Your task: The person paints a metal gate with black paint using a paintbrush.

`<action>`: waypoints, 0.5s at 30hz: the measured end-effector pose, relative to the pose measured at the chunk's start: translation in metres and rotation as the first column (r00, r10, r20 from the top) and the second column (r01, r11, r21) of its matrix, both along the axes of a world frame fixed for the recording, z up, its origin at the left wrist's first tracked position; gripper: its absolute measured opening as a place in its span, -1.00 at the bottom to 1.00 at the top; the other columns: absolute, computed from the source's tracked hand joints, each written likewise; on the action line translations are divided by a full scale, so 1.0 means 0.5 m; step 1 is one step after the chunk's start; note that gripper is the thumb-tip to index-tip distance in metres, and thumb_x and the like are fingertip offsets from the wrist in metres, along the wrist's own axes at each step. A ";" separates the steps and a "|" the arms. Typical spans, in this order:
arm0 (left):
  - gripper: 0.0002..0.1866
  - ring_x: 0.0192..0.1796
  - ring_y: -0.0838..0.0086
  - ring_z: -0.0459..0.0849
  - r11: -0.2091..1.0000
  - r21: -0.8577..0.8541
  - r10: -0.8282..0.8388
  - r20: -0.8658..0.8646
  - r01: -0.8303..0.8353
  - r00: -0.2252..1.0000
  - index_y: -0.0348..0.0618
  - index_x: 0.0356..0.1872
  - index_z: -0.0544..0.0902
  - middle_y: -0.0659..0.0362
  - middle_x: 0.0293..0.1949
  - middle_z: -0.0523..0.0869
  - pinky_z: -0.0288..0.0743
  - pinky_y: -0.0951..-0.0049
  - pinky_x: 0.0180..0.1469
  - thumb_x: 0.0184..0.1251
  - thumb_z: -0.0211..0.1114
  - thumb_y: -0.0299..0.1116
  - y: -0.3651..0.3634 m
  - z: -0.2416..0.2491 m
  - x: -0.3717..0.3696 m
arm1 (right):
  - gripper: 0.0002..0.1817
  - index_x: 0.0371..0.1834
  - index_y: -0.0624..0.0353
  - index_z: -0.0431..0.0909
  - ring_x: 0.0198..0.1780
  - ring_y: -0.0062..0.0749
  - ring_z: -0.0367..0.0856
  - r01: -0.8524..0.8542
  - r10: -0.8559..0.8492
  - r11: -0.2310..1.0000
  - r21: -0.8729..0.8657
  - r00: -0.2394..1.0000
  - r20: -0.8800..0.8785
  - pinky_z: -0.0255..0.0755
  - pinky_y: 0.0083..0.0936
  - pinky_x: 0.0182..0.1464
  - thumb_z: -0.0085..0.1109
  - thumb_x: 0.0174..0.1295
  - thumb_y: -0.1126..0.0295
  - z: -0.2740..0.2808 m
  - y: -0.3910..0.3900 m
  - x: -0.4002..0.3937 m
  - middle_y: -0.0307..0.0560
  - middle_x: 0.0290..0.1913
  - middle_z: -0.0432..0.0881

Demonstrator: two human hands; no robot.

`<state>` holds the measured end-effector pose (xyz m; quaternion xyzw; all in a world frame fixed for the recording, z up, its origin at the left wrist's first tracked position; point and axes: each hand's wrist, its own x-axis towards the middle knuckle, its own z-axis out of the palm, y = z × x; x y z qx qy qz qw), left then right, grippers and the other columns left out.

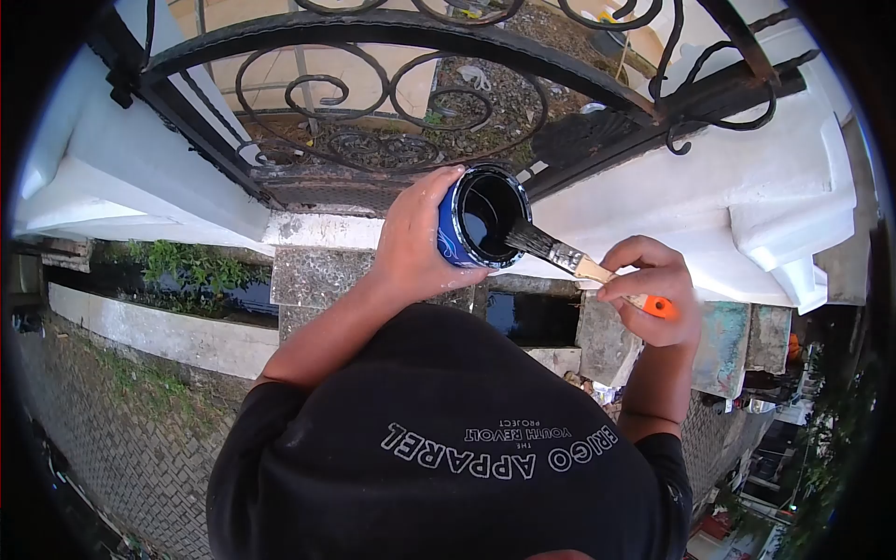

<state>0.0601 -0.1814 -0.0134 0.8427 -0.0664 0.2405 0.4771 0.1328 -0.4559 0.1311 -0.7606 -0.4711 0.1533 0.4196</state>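
1. Grey, brick-patterned paving (149, 425) spreads across the lower left.
2. A black wrought-iron gate (523, 45) with curled scrollwork spans the top, beyond both hands.
3. White masonry walls (691, 182) flank it on either side.
4. A black T-shirt (448, 401) with white outlined lettering covers the person's torso.
5. The left hand (411, 224) is curved wide around a can, its fingers on the far side and its thumb on the near side.
6. The right hand (658, 289) is closed around a brush handle in a pinching hold.
7. That round blue metal can (448, 245), paint-smeared at the rim, sits tilted in front of the gate, dark glossy liquid (478, 233) inside.
8. The flat paintbrush (567, 258), with dark bristles, metal ferrule and wooden handle tipped orange, crosses the can's right rim, bristle tips over the opening.
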 end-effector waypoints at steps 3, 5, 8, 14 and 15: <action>0.13 0.30 0.00 0.47 0.998 -0.054 0.035 -0.039 -0.037 0.999 -0.23 0.34 0.27 -0.11 0.26 0.46 0.32 0.09 0.35 -0.38 0.70 -0.12 0.000 -0.004 -0.009 | -0.70 -0.32 0.26 0.75 -0.34 -0.39 0.58 -0.009 0.006 0.999 0.045 0.998 0.061 0.42 -0.55 -0.26 0.16 -0.19 0.62 -0.022 -0.016 0.005 -0.02 -0.30 0.60; 0.13 0.30 0.01 0.48 0.992 -0.116 0.037 -0.045 -0.042 0.998 -0.24 0.34 0.27 -0.11 0.25 0.47 0.33 0.11 0.34 -0.38 0.71 -0.13 -0.001 -0.008 -0.009 | -0.79 -0.36 0.29 0.71 -0.32 -0.33 0.64 0.184 -0.176 0.945 0.270 0.983 -0.055 0.47 -0.51 -0.21 0.21 -0.11 0.57 -0.065 -0.021 0.003 0.04 -0.32 0.62; 0.14 0.28 0.02 0.50 0.977 -0.210 0.040 -0.037 -0.047 0.999 -0.26 0.34 0.26 -0.12 0.23 0.49 0.36 0.14 0.32 -0.37 0.71 -0.13 -0.001 -0.009 0.000 | -0.79 -0.12 0.31 0.56 -0.26 -0.16 0.71 0.400 -0.144 0.732 0.552 0.882 -0.448 0.58 -0.31 -0.14 0.09 0.22 0.48 -0.163 0.002 -0.019 0.11 -0.31 0.66; 0.22 0.28 0.23 0.51 0.978 -0.210 0.018 -0.002 -0.018 1.000 -0.30 0.40 0.11 -0.06 0.23 0.49 0.33 0.25 0.36 -0.34 0.73 -0.25 -0.002 0.000 0.019 | -0.75 0.01 0.19 0.49 -0.25 -0.14 0.72 0.761 0.306 0.342 0.551 0.464 -0.831 0.63 -0.24 -0.12 -0.07 0.40 0.33 -0.266 0.053 -0.034 0.05 -0.30 0.71; 0.22 0.29 0.23 0.50 0.977 -0.211 0.030 -0.010 -0.031 1.000 -0.29 0.41 0.10 -0.06 0.23 0.49 0.31 0.25 0.37 -0.34 0.72 -0.26 -0.001 0.006 0.021 | -0.75 0.00 0.18 0.51 -0.25 -0.16 0.72 0.800 0.373 0.327 0.504 0.381 -0.846 0.64 -0.26 -0.14 -0.06 0.39 0.32 -0.273 0.060 -0.034 0.03 -0.31 0.71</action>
